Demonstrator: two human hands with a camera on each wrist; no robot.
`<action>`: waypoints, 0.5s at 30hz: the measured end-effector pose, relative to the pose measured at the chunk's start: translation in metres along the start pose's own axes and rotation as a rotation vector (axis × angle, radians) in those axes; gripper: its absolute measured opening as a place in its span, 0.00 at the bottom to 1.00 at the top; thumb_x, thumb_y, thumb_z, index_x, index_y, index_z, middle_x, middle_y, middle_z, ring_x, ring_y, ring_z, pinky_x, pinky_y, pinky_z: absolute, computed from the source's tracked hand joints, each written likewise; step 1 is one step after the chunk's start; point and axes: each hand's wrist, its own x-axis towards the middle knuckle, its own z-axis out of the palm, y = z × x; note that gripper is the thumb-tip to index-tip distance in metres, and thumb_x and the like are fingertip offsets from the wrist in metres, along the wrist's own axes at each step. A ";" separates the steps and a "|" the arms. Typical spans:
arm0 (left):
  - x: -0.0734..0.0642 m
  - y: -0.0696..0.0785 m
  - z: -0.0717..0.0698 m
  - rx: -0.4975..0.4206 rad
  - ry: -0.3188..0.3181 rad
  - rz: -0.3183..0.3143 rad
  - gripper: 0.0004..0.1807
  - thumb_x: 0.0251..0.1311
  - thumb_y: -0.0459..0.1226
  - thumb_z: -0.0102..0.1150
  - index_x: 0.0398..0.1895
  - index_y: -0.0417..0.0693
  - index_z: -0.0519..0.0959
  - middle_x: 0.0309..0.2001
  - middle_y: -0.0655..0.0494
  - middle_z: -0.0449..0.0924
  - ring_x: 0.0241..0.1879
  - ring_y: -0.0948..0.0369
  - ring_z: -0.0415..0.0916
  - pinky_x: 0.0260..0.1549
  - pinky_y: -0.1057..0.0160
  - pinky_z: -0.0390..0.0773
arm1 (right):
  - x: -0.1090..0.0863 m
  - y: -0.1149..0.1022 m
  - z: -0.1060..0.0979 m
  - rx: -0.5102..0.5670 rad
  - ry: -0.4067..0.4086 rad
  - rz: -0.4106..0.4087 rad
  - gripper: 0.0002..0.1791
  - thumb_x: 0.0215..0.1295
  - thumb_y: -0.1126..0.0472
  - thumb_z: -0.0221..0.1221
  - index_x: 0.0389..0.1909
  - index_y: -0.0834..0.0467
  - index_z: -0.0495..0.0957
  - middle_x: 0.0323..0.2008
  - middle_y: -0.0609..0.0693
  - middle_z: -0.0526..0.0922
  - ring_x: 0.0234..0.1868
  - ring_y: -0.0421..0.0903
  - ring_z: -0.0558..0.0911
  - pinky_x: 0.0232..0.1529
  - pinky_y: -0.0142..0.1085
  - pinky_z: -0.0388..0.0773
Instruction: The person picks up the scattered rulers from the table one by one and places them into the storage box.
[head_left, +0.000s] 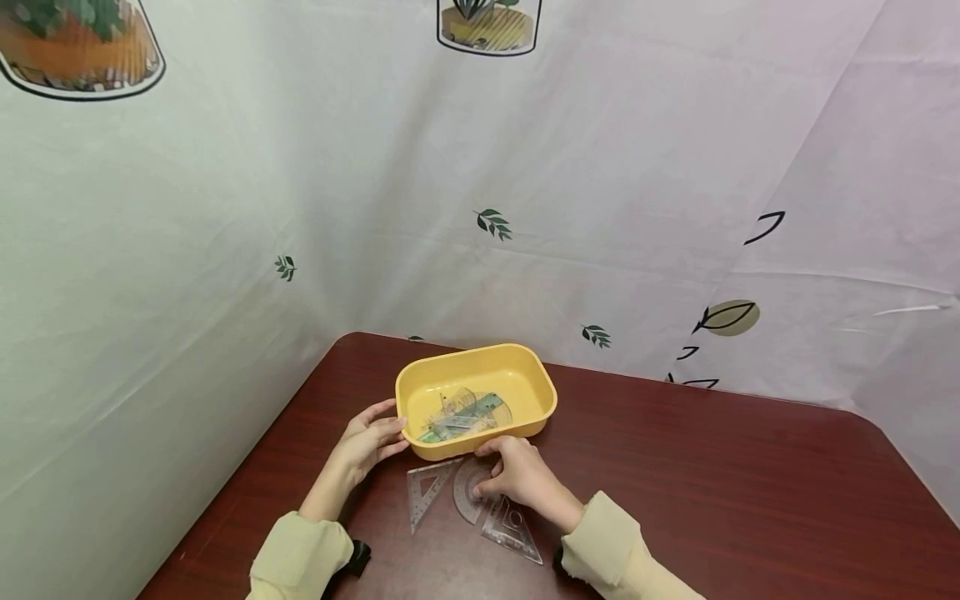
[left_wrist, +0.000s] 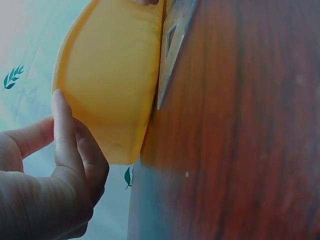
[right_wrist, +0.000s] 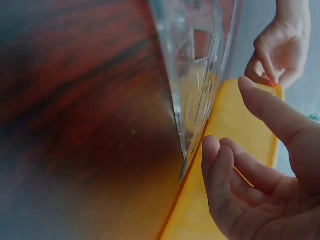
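A yellow plastic box [head_left: 528, 429] stands on the table with several clear and greenish rulers and drafting pieces [head_left: 465, 417] inside. At its left end my left hand [head_left: 367, 446] pinches the rim between thumb and fingers, also visible in the left wrist view [left_wrist: 50, 185]. Before the box lie a clear set square [head_left: 413, 504], a protractor [head_left: 462, 500] and a second set square [head_left: 517, 542]. Over the protractor, close to the box's front wall, is my right hand [head_left: 521, 475]. Its thumb and fingers stand apart in the right wrist view [right_wrist: 260, 185], holding nothing.
The dark red wooden table [head_left: 675, 492] extends right of the box. A white curtain [head_left: 420, 167] with leaf prints hangs behind the table and along its left side. Dark wrist straps [head_left: 360, 558] show below the rolled sleeves.
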 end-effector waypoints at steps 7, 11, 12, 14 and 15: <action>0.000 0.000 0.000 0.001 -0.001 0.001 0.35 0.65 0.30 0.53 0.72 0.38 0.51 0.39 0.55 0.74 0.30 0.67 0.76 0.32 0.71 0.84 | -0.001 -0.003 0.003 -0.130 -0.042 -0.004 0.30 0.36 0.63 0.78 0.46 0.62 0.81 0.39 0.53 0.82 0.32 0.41 0.79 0.48 0.45 0.78; 0.000 0.001 0.000 -0.003 -0.006 0.000 0.35 0.65 0.30 0.53 0.72 0.38 0.51 0.39 0.55 0.74 0.30 0.67 0.77 0.32 0.71 0.84 | -0.002 -0.004 0.004 -0.224 -0.071 -0.002 0.32 0.37 0.61 0.78 0.49 0.61 0.81 0.40 0.52 0.78 0.40 0.46 0.76 0.50 0.47 0.75; 0.000 0.001 0.000 -0.004 -0.008 0.001 0.35 0.65 0.30 0.53 0.72 0.38 0.51 0.39 0.55 0.74 0.30 0.67 0.77 0.32 0.71 0.84 | -0.002 -0.005 0.004 -0.236 -0.079 0.001 0.32 0.38 0.60 0.78 0.50 0.60 0.81 0.39 0.52 0.77 0.39 0.46 0.75 0.49 0.46 0.75; 0.000 0.001 0.000 -0.006 -0.013 0.000 0.35 0.65 0.30 0.53 0.73 0.38 0.51 0.39 0.56 0.73 0.30 0.68 0.77 0.33 0.71 0.84 | -0.002 -0.005 0.004 -0.250 -0.091 0.008 0.32 0.38 0.59 0.78 0.50 0.60 0.81 0.38 0.52 0.75 0.37 0.45 0.73 0.45 0.42 0.74; 0.000 0.001 -0.001 -0.008 -0.014 -0.001 0.35 0.65 0.30 0.53 0.73 0.38 0.51 0.39 0.56 0.73 0.30 0.68 0.76 0.33 0.71 0.84 | -0.002 -0.005 0.004 -0.256 -0.095 0.011 0.32 0.38 0.59 0.78 0.49 0.59 0.81 0.37 0.51 0.75 0.36 0.44 0.73 0.44 0.41 0.73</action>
